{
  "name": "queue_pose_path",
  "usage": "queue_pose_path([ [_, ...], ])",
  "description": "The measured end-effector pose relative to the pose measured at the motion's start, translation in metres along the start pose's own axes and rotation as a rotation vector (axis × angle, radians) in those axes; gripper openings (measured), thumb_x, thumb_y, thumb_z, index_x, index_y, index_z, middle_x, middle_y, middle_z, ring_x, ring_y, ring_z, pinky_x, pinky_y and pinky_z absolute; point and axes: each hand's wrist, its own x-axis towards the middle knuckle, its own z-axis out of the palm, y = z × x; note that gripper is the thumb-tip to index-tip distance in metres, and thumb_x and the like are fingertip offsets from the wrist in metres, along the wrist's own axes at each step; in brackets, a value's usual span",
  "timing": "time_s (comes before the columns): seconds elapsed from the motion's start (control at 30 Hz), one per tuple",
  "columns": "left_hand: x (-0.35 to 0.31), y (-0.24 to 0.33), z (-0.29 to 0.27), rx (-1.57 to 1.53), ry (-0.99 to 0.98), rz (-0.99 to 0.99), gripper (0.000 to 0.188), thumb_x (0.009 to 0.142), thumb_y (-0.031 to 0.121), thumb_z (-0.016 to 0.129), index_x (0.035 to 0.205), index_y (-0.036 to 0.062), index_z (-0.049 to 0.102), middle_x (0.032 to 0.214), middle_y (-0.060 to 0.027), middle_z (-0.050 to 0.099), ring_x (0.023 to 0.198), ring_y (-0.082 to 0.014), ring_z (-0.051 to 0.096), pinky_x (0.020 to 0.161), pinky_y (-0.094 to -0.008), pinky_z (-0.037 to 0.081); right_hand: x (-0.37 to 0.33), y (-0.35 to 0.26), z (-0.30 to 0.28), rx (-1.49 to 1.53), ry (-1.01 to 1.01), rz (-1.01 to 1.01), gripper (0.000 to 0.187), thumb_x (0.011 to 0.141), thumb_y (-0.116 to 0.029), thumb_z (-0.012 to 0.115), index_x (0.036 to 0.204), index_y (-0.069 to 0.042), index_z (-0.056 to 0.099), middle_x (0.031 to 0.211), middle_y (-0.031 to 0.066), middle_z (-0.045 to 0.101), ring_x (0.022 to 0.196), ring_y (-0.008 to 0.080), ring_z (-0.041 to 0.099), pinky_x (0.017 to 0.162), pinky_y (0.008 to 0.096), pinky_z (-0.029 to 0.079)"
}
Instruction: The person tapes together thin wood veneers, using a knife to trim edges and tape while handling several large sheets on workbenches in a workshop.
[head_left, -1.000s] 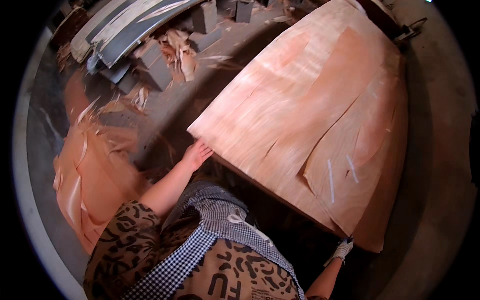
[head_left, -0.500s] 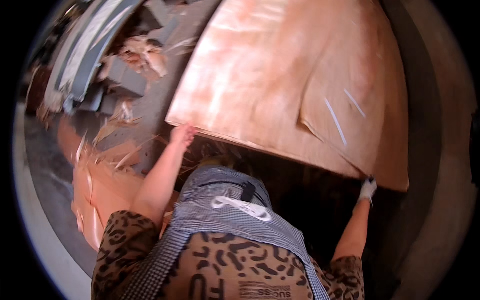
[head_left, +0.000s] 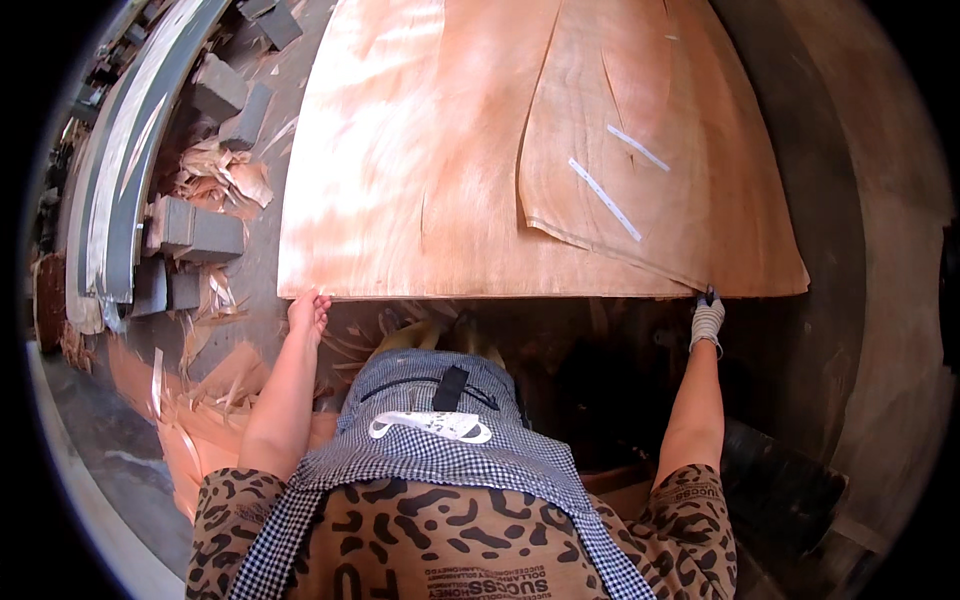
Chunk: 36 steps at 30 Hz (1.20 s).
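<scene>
A large stack of thin wood veneer sheets (head_left: 400,180) spreads out in front of me, its near edge running almost level. My left hand (head_left: 310,312), bare, pinches the veneer at the near left corner with curled fingers. Toward the right end of that edge my right hand (head_left: 707,320), in a pale glove with dark fingertips, grips the veneer. On top, a loose veneer piece (head_left: 570,205) lies with a slanted lower edge that runs down to my right hand. Two white tape strips (head_left: 604,198) cross its face. How many layers either hand holds, I cannot tell.
To the left stand grey blocks (head_left: 212,236) and a long grey-white beam (head_left: 120,170). Veneer scraps (head_left: 225,172) lie between the blocks, and more torn veneer (head_left: 205,420) is heaped beside my left arm. A dark box-like object (head_left: 780,480) sits at lower right.
The near edge, which slanted down to the right, now runs level across the view. Both hands keep their hold on it; the right one appears higher in the picture, the left one lower.
</scene>
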Motion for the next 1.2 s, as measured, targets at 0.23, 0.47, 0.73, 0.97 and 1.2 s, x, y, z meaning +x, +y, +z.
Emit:
queue_pose_path([
  [0.23,0.001,0.011,0.001,0.147,-0.043,-0.015,0.02,0.082,0.031,0.052,0.081,0.0113,0.052,0.068,-0.0004,0.059,0.055,-0.0086,0.054,0.042,-0.0206,0.036,-0.021,-0.013,-0.008,-0.569,0.042,-0.24,0.035,0.085,-0.011,0.047,0.119,-0.007,0.043,0.091,0.0155,0.06,0.072,0.0317,0.056,0.064,0.0345,0.043],
  [0.47,-0.051,0.006,-0.013,0.586,-0.19,0.351,0.038,0.085,0.035,0.048,0.061,0.0057,0.054,0.054,-0.0026,0.054,0.045,-0.009,0.049,0.039,-0.0215,0.036,-0.14,-0.046,-0.057,-0.652,-0.371,-0.114,0.031,0.076,-0.017,0.055,0.102,-0.003,0.047,0.085,0.0199,0.059,0.079,0.0347,0.056,0.069,0.0381,0.045],
  [0.73,-0.096,0.013,0.135,1.261,-0.192,1.402,0.058,0.078,0.032,0.054,0.128,0.0101,0.034,0.137,-0.0117,0.023,0.126,-0.0324,0.017,0.102,-0.0472,0.013,-0.273,0.129,-0.152,-0.929,-1.045,0.183,0.044,0.062,-0.022,0.069,0.102,-0.006,0.06,0.096,0.0094,0.062,0.088,0.0207,0.057,0.079,0.032,0.045],
  [0.97,-0.076,-0.013,0.135,1.503,-0.244,1.237,0.078,0.075,0.049,0.052,0.135,0.0139,0.018,0.142,-0.0118,0.003,0.129,-0.0356,-0.003,0.1,-0.0557,0.002,-0.23,-0.001,0.009,-0.056,-0.691,0.205,0.009,0.071,-0.007,0.062,0.077,-0.004,0.055,0.067,0.0059,0.057,0.057,0.0165,0.054,0.054,0.0298,0.046],
  [1.2,-0.087,-0.001,0.145,1.715,-0.166,1.012,0.082,0.074,0.05,0.053,0.136,0.0165,0.013,0.142,-0.0087,0.001,0.129,-0.0378,0.0,0.097,-0.0608,0.01,-0.142,-0.058,-0.032,0.392,-0.085,0.033,0.014,0.073,-0.014,0.065,0.079,-0.006,0.057,0.051,-0.001,0.047,0.036,0.0072,0.038,0.033,0.0217,0.029],
])
